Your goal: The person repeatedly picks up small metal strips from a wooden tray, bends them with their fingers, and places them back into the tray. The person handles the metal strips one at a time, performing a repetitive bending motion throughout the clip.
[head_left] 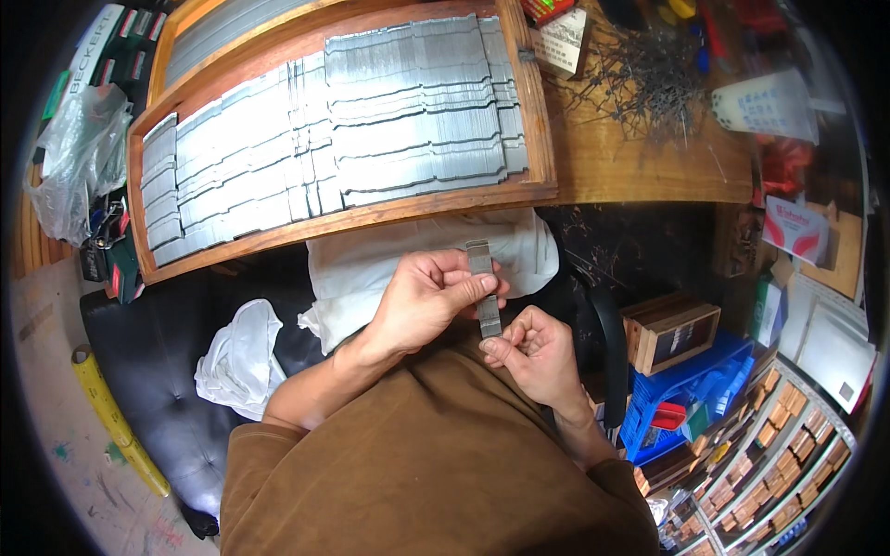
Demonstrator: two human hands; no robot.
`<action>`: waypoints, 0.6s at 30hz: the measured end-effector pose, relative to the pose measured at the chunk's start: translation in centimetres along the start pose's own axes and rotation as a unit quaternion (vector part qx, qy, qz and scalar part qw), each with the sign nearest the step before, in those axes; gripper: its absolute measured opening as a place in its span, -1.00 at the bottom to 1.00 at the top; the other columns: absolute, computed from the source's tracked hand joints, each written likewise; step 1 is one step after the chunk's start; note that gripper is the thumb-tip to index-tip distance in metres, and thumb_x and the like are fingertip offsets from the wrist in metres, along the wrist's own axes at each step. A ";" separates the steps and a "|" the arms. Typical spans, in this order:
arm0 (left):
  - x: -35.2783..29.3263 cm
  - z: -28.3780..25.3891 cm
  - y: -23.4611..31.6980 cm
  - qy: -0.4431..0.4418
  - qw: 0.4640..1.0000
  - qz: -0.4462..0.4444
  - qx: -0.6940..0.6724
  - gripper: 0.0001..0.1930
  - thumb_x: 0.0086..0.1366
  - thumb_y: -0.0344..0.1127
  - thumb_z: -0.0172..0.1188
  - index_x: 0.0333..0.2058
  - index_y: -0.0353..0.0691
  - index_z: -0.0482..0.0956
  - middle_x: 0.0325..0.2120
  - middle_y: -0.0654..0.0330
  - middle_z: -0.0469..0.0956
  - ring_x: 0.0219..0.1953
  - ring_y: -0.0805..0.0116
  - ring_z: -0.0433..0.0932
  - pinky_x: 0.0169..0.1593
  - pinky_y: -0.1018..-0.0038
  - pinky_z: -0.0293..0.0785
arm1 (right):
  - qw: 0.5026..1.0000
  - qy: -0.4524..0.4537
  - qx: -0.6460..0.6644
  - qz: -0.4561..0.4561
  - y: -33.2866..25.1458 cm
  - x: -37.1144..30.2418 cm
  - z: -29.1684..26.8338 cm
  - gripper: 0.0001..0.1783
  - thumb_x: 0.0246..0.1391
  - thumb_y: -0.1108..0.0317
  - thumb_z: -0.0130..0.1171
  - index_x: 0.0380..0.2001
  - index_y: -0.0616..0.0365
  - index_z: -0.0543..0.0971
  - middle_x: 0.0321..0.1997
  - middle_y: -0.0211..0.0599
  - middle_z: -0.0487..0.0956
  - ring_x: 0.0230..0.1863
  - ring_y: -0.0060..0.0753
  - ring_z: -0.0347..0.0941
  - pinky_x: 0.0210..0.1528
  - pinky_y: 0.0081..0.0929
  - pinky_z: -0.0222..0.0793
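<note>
Wooden desk [663, 176] | left hand [428, 295] grips metal strips [489, 318] | right hand [542, 357] curled, hold unclear

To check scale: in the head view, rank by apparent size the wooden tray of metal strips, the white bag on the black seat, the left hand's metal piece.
1. Wooden tray
2. White bag
3. Metal piece in the left hand

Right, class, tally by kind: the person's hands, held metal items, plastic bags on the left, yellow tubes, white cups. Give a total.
Hands: 2 (left hand, right hand)
Held metal item: 1 (single strip or stack, unclear)
Plastic bags on the left: 2 (clear bag, white bag)
Yellow tube: 1
White cup: 1
Total: 7
</note>
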State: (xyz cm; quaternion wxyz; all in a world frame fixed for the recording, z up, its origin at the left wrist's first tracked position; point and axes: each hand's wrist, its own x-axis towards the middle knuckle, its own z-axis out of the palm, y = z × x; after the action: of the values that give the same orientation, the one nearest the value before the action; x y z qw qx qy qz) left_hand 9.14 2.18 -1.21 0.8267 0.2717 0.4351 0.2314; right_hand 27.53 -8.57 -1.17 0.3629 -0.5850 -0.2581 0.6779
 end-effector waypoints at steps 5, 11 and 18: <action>0.2 -0.7 2.1 0.036 0.997 -0.054 0.030 -0.79 0.40 -0.29 0.32 -0.12 -0.32 0.64 -0.25 0.08 0.74 -0.25 0.33 0.75 -0.32 0.59 0.58 | 0.993 -0.011 0.011 -0.119 0.8 -0.2 1.5 -0.76 0.11 0.67 0.36 -0.39 0.25 0.45 -0.37 -0.23 0.68 -0.31 -0.42 0.69 -0.24 -0.44 0.68; 0.7 -2.0 3.2 0.006 0.997 -0.072 -0.018 -0.77 0.37 -0.26 0.36 -0.14 -0.31 0.65 -0.27 0.07 0.74 -0.25 0.38 0.73 -0.30 0.58 0.60 | 0.946 -0.052 -0.147 -0.284 0.3 0.9 1.9 -0.86 0.03 0.66 0.42 -0.35 0.30 0.65 -0.27 -0.06 0.76 -0.27 -0.29 0.74 -0.19 -0.48 0.66; 0.0 -1.7 3.1 0.024 0.997 -0.031 0.063 -0.83 0.44 -0.30 0.28 -0.22 -0.31 0.65 -0.30 0.15 0.73 -0.26 0.43 0.72 -0.30 0.62 0.58 | 0.935 -0.082 -0.196 -0.285 -2.3 2.7 0.1 -0.78 -0.08 0.56 0.53 -0.39 0.22 0.63 -0.25 -0.21 0.66 -0.26 -0.36 0.64 -0.15 -0.58 0.53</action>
State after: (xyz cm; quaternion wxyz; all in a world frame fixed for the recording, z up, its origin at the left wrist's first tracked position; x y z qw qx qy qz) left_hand 7.23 4.91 -0.02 0.8041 0.3042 0.4765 0.1840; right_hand 27.71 -5.02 -0.99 0.3965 -0.4885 -0.5705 0.5278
